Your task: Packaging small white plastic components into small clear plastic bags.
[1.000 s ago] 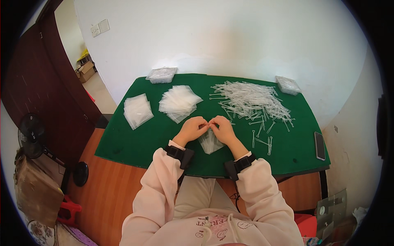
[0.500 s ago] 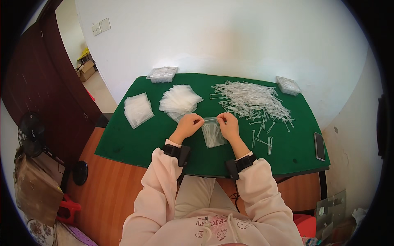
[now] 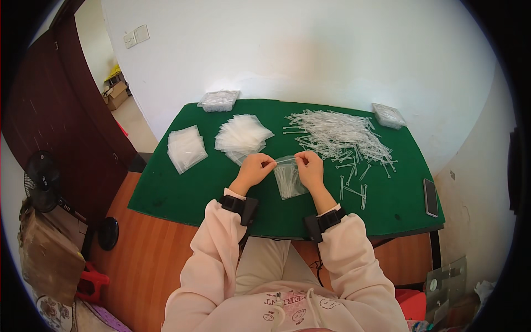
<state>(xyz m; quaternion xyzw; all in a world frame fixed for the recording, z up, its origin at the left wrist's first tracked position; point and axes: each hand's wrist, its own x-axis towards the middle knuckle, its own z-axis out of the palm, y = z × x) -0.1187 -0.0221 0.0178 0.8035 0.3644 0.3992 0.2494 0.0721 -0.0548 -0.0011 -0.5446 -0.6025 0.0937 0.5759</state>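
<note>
Item in hand: one small clear bag (image 3: 289, 178), part-filled with thin clear plastic sticks, hanging over the green bench (image 3: 182, 193) directly in front of you.

Left hand (image 3: 255, 169): grip pinched on the bag's top left corner.
Right hand (image 3: 310, 167): grip pinched on the top right corner. The mouth is stretched flat between your two pinches; whether it is sealed you cannot tell from this view, since the film is too clear and too small.

Risks from here:
- If the mouth is open and you tilt the bag, the sticks may slide out onto the bench.
- A stick end caught across the mouth would likely stop it closing evenly.
- Pulling the corners too hard apart could tear or stretch the thin film.
- A slack pinch on either side lets the bag drop and swing.

Nearby stock: loose stick pile (image 3: 337, 133) to your right, some strays (image 3: 354, 182) just beside your right hand; empty bag stack (image 3: 242, 135) ahead of the left hand; second bag stack (image 3: 187, 148) further left; dark phone (image 3: 430, 197) near the right edge.
</note>
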